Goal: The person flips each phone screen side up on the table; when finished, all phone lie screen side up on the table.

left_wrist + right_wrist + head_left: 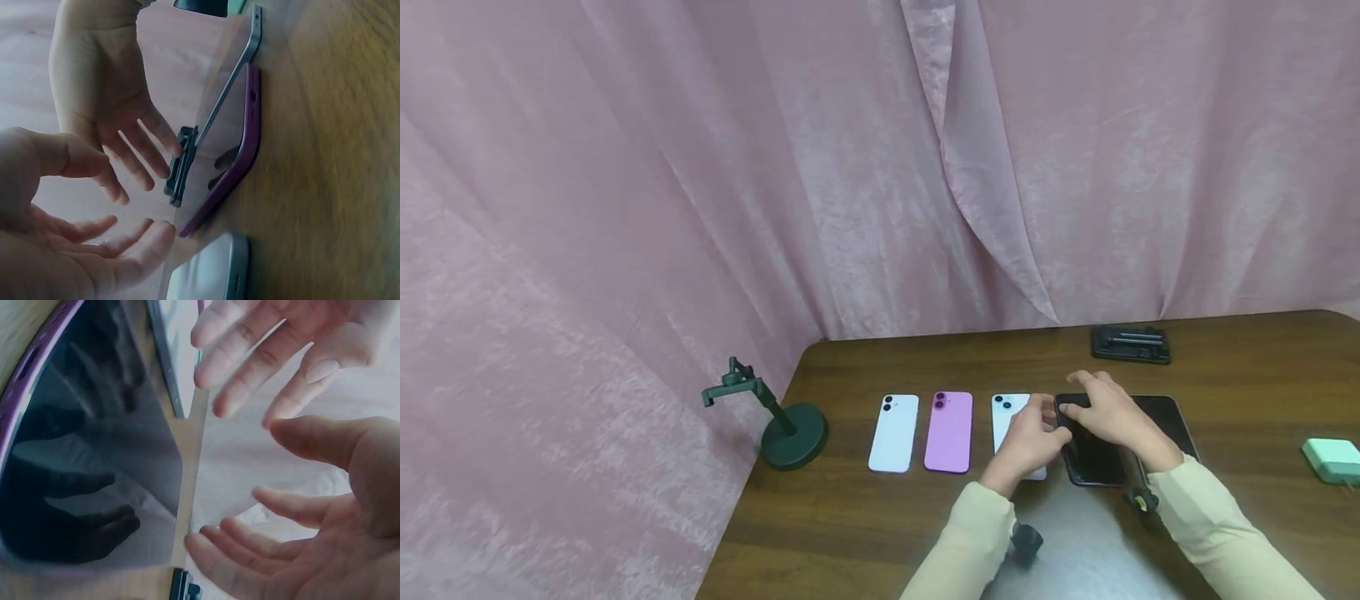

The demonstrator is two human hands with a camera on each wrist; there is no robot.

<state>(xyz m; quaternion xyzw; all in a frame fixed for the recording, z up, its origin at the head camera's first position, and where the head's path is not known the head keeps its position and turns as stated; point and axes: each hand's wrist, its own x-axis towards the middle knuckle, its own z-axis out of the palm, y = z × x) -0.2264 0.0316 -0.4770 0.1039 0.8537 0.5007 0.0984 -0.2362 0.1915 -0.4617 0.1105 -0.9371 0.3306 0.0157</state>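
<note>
In the head view, my left hand (1027,443) hovers over a pale phone (1004,410) with two camera lenses, covering part of it. My right hand (1108,414) is held over a dark-screened phone (1086,462) that lies face up beside it. The left wrist view shows this phone's purple edge (250,119) and a silver-edged device (240,62) behind it. Both hands have loosely bent, spread fingers and hold nothing; in the right wrist view they face each other above the glossy screen (94,444), which reflects them.
A white phone (893,435) and a pink phone (948,435) lie face down to the left. A dark green round-based stand (794,437) is at the table's left edge. A folded black stand (1130,344) lies at the back, and a mint-green block (1334,460) at far right.
</note>
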